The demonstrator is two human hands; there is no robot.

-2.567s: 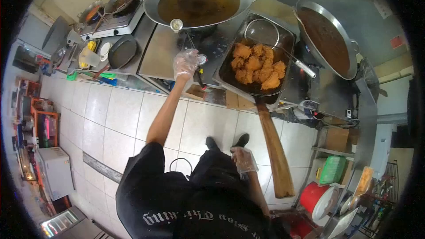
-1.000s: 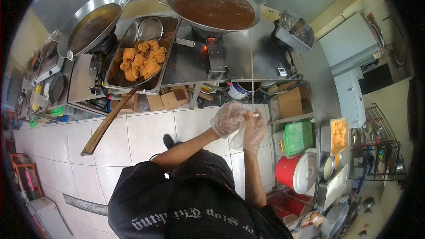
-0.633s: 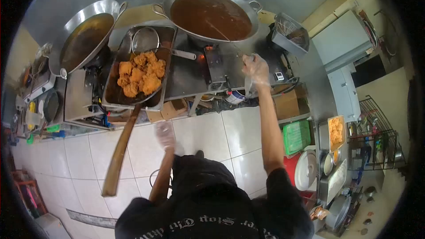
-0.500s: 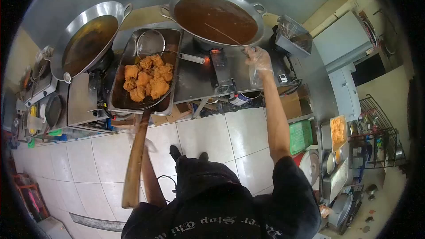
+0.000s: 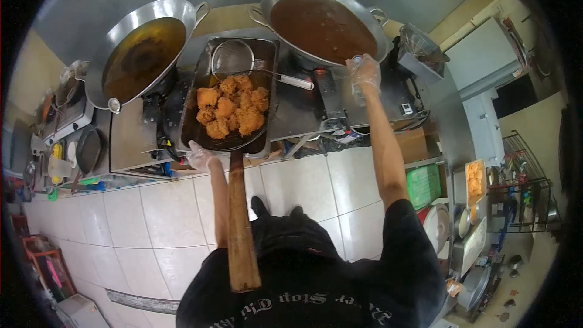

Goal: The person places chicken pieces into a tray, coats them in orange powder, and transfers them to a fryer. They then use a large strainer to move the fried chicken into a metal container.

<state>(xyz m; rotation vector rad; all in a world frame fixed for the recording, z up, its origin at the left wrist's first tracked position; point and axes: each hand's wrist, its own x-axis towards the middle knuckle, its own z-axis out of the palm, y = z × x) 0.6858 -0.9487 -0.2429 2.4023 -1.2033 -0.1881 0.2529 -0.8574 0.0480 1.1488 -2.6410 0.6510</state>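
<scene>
My right hand (image 5: 365,75), in a clear plastic glove, is at the near rim of the right wok (image 5: 384,42), which holds brown oil. Its fingers close on a probe thermometer (image 5: 357,59) with a small round dial. My gloved left hand (image 5: 200,157) is by the near left corner of a metal tray (image 5: 273,54), fingers apart and holding nothing visible. In the tray rests a wide strainer loaded with fried chicken pieces (image 5: 234,106). Its long wooden handle (image 5: 242,231) reaches back toward my body. A round mesh skimmer (image 5: 232,56) lies across the tray's far end.
The left wok (image 5: 97,85) holds darker, yellowish oil, with a dial thermometer (image 5: 114,105) at its rim. A square metal basket (image 5: 421,61) stands right of the right wok. Farther right is a tray of light orange pieces (image 5: 475,182). Tiled floor (image 5: 176,212) lies below.
The view has shifted, so the woks and tray appear farther right. My left hand has come up from behind the wooden handle to the tray's corner. The probe no longer shows stretched over the oil.
</scene>
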